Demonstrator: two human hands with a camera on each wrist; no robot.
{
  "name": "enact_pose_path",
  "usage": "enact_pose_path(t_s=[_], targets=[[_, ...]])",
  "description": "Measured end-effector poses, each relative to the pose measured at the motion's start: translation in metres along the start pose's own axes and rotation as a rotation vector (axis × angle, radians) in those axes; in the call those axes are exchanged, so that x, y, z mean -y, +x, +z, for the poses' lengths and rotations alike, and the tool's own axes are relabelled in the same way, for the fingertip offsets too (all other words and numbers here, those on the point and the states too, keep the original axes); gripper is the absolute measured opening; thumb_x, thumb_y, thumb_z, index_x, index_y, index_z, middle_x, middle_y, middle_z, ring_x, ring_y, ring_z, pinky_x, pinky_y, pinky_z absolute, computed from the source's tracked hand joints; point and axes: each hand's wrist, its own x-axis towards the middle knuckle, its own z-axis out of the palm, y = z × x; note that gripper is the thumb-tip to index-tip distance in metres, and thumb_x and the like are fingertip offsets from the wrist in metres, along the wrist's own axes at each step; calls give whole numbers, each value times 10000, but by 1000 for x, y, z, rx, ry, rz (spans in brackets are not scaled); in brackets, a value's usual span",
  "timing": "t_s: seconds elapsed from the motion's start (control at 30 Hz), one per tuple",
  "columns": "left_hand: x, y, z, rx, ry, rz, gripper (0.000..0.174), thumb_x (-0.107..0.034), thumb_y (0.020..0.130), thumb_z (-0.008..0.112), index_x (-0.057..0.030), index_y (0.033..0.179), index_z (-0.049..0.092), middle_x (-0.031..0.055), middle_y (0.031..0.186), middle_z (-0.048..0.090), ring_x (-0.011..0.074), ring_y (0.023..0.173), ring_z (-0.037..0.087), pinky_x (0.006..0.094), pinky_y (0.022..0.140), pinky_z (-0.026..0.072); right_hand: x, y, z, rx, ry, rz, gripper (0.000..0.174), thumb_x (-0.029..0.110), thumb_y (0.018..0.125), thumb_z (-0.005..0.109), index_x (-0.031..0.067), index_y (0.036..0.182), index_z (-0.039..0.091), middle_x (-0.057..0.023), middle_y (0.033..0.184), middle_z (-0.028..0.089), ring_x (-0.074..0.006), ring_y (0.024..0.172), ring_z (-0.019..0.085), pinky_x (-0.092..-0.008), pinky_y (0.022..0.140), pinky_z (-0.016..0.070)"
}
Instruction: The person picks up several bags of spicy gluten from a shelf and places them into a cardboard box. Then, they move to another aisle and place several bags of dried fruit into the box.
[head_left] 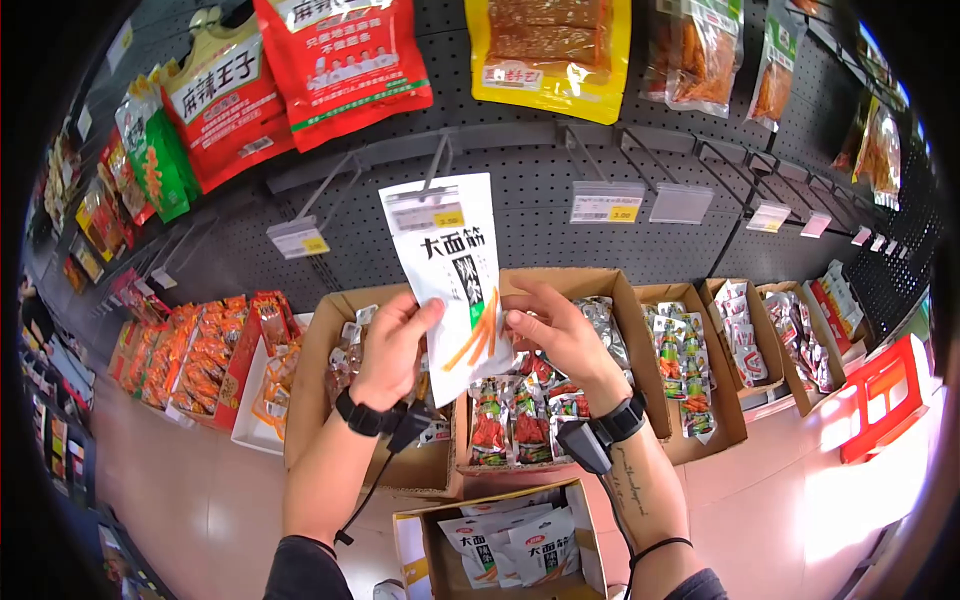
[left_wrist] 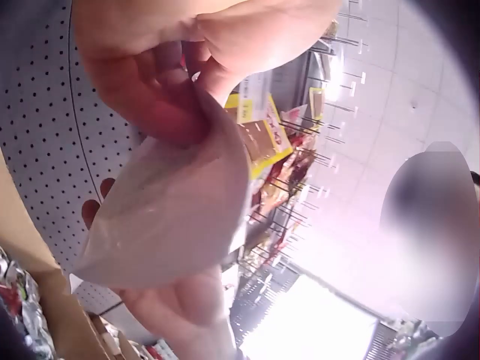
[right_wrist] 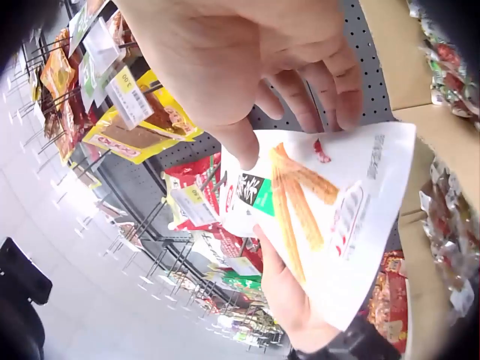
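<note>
A white snack bag (head_left: 460, 300) with black lettering and orange strips stands upright below a shelf hook, its top overlapped by the hook's price tag (head_left: 428, 215). My left hand (head_left: 392, 345) pinches the bag's left edge, thumb on the printed front. At the opposite edge is my right hand (head_left: 560, 330), fingers loosely extended. Its thumb (right_wrist: 241, 146) overlaps the printed face in the right wrist view, while the other fingers reach just to the edge. The left wrist view shows the plain back (left_wrist: 172, 202) of the bag, hiding part of the right hand.
An open carton (head_left: 410, 545) below has several matching white bags. Cartons of small packets (head_left: 525, 420) line the wall base. Red bags (head_left: 345, 65) and a yellow bag (head_left: 550, 55) hang overhead on the perforated panel (head_left: 530, 235). A red stool (head_left: 885, 400) stands right.
</note>
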Motion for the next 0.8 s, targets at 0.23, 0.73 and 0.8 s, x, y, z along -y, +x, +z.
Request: enact_pose_path(t_s=[0.23,0.73,0.8], targets=[[-48,-65,8,-42,-59,-53,234,-125,904,585,28,1080,601,69,1011,660,118,901,627,250,785,505,36,-25,14,62,-15,49,176,157,898,626,16,1001,609,-27,808,645,-61,663,567,-208,559,452],[-45,-100,-24,579,474,-257,279,-216,956,528,-7,1130,589,76,929,685,122,689,670,213,527,507,49,-68,3,675,-457,439,306,69,773,734,-82,1025,650,-113,943,698,-131,807,626,-239,691,488],[-36,-107,-11,690,507,-389,297,-228,971,496,-12,1159,574,78,979,679,132,713,676,219,540,512,45,-71,-2,750,-405,426,309,91,785,737,-74,1032,653,-103,941,700,-135,829,625,-245,717,490]])
